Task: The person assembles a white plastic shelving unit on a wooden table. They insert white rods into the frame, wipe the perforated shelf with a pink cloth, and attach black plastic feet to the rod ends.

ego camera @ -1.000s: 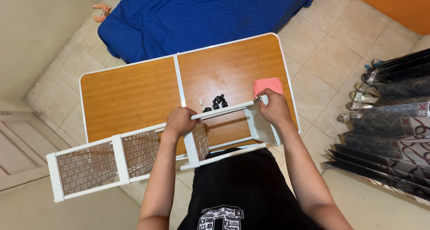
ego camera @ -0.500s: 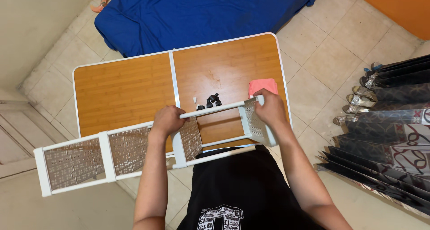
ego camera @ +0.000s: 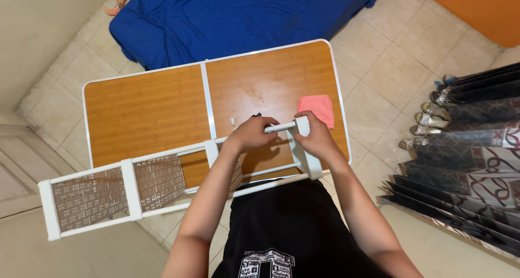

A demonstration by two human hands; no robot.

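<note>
Seen from above: white shelf frame [ego camera: 179,183] held lengthwise over near edge of wooden folding table [ego camera: 146,110], long part w/ two woven mesh panels reaching out past table's left near corner, above tiled floor [ego camera: 379,56]. Left hand [ego camera: 253,133] closed over frame's far rail near its right end, fingers curled round the bar. Right hand [ego camera: 316,139] wrapped on white end post at frame's right end, fingers pressed against it, thumb toward the rail. Hands close together, not touching as far as visible. Small dark bit just beyond left hand's knuckles on tabletop, mostly hidden; too small to tell what. Tiny white piece [ego camera: 232,121] on table just left of it. Folded pink cloth [ego camera: 317,107] flat on table at right edge, just far of right hand, seemingly touching or nearly so. Blue sheet [ego camera: 244,12] over bed at far side of table. Pair of pink sandals [ego camera: 115,1] on floor at far left. Dark patterned panels [ego camera: 466,142] stacked fanwise at right. Black printed shirt [ego camera: 287,229] at near edge, pale emblem low centre.
</note>
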